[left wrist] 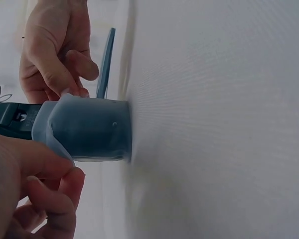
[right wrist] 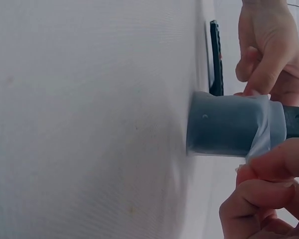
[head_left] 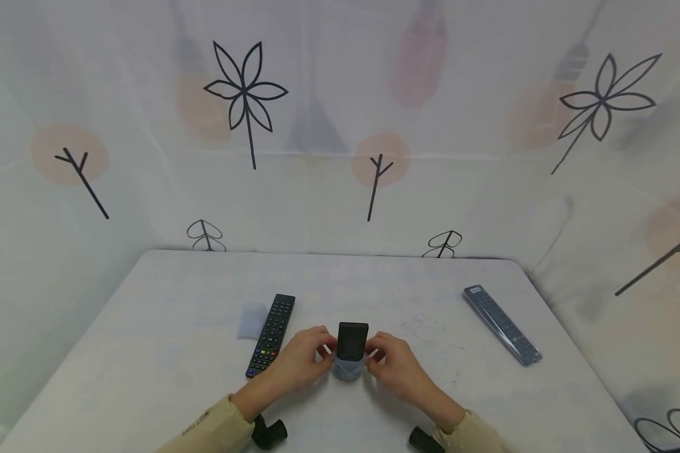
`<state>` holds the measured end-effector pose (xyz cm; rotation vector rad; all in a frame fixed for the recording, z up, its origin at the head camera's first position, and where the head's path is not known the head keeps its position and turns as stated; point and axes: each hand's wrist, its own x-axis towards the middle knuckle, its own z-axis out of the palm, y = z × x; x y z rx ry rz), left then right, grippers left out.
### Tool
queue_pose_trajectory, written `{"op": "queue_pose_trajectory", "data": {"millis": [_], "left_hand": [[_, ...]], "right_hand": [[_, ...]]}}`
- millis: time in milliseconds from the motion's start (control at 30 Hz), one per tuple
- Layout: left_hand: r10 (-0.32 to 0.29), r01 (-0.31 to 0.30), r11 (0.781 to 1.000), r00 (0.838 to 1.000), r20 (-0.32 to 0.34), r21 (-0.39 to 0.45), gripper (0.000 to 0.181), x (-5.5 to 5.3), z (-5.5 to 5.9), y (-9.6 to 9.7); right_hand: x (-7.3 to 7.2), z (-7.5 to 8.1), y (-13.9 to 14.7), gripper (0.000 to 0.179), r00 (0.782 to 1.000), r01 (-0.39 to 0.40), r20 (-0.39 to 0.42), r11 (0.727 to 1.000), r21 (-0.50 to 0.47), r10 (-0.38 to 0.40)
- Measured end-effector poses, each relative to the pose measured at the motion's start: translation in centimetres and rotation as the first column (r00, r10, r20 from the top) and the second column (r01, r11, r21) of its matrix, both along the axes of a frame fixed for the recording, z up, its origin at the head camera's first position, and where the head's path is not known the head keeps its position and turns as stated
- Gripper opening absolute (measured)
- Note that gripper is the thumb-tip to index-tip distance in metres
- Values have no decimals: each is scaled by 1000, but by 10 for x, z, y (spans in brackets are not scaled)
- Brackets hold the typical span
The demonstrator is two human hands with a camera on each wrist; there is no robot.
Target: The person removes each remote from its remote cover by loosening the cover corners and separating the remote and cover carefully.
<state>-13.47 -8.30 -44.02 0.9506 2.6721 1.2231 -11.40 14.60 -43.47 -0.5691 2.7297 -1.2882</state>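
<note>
A black rectangular device [head_left: 352,341] with a flat dark face stands upright in the middle of the table, its lower part inside a translucent bluish sleeve [head_left: 348,370]. My left hand [head_left: 306,358] pinches the sleeve's upper rim from the left. On the opposite side my right hand [head_left: 395,365] pinches the same rim between thumb and finger. Seen from the left wrist, the sleeve [left wrist: 92,128] has a loose, folded edge where the fingers hold it. The right wrist view shows the sleeve [right wrist: 222,125] standing on the table, the device's dark end [right wrist: 296,121] sticking out.
A black remote control [head_left: 271,335] lies left of my left hand, partly over a pale translucent sheet [head_left: 252,321]. Farther right lies another long remote [head_left: 502,325] in a clear covering. A patterned white cloth [head_left: 317,201] rises behind the white table [head_left: 204,283].
</note>
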Motion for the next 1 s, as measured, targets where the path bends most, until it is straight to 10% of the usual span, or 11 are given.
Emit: {"op": "queue_pose_trajectory", "data": {"millis": [1000], "left_hand": [[48,-48,998,999,21,27,16,1,-15,4]], "right_hand": [[-3,-9,2,19,994,-6,108,1000,1,6]]}}
